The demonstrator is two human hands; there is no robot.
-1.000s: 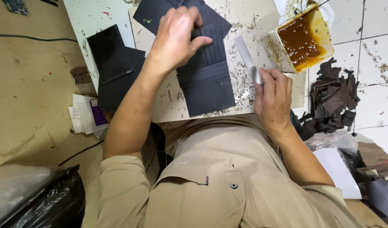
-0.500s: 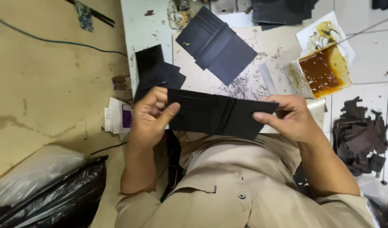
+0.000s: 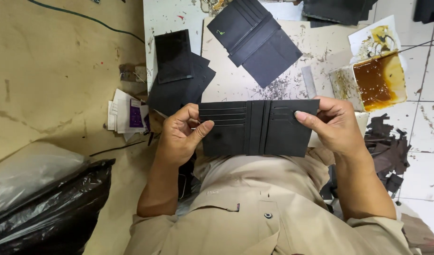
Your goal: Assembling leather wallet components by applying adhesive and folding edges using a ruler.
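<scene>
Workshop floor and low worktop, seen from above.
Worn tan floor (image 3: 61, 71), scuffed and stained, with a dark cable (image 3: 84, 18) running across it; white tiled floor (image 3: 427, 118) at the far side, dirty at the joints. Pale worktop (image 3: 236, 87) scratched and littered with dark shavings. Black plastic bag (image 3: 47, 208) lies at the near corner, a stack of papers (image 3: 127, 115) beside the worktop. Lighting even, no hard shadows.

Between my left hand (image 3: 179, 137) and my right hand (image 3: 334, 126) I hold a black bifold wallet (image 3: 257, 127) spread open flat, card slots facing me, each hand pinching one end.
</scene>
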